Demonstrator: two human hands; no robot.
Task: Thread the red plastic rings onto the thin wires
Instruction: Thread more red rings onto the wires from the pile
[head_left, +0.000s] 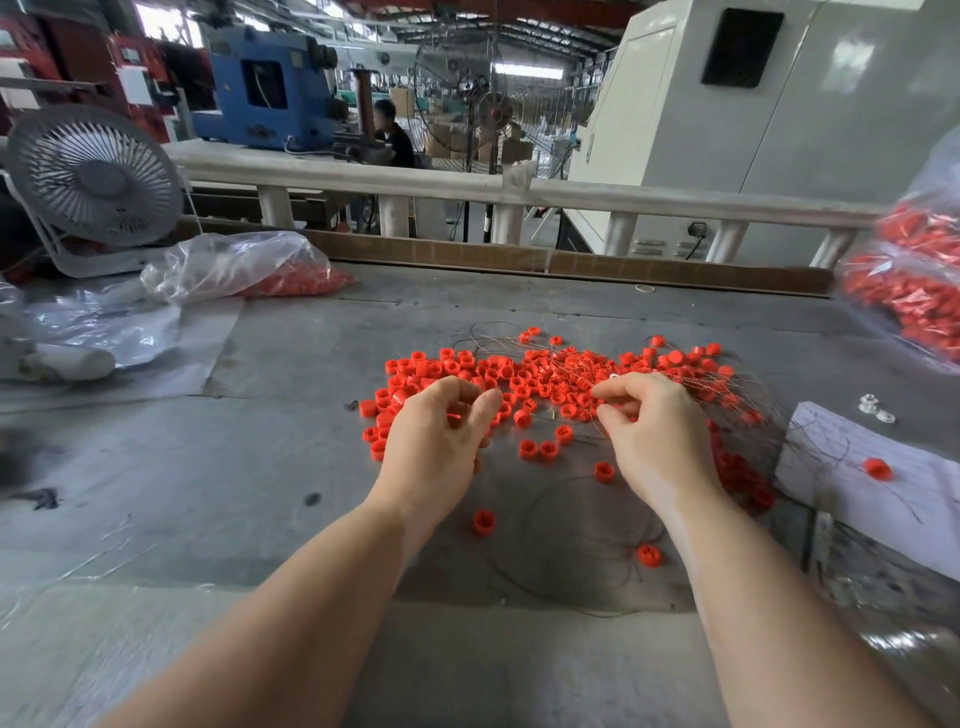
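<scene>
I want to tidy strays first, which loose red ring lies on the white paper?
The lone red ring on the white paper sheet at the table's right edge; the other rings lie on the grey surface.

fan: we've got a grey desk fan (96, 176) far left
paper: white sheet (878, 483) at the worktop's (208, 467) right edge
background: blue machine (265, 88), seated person (392, 132)

We see red plastic rings (524, 376) heaped mid-table (260, 467), thin wires (571, 358) tangled through them, strays toward the near edge.
</scene>
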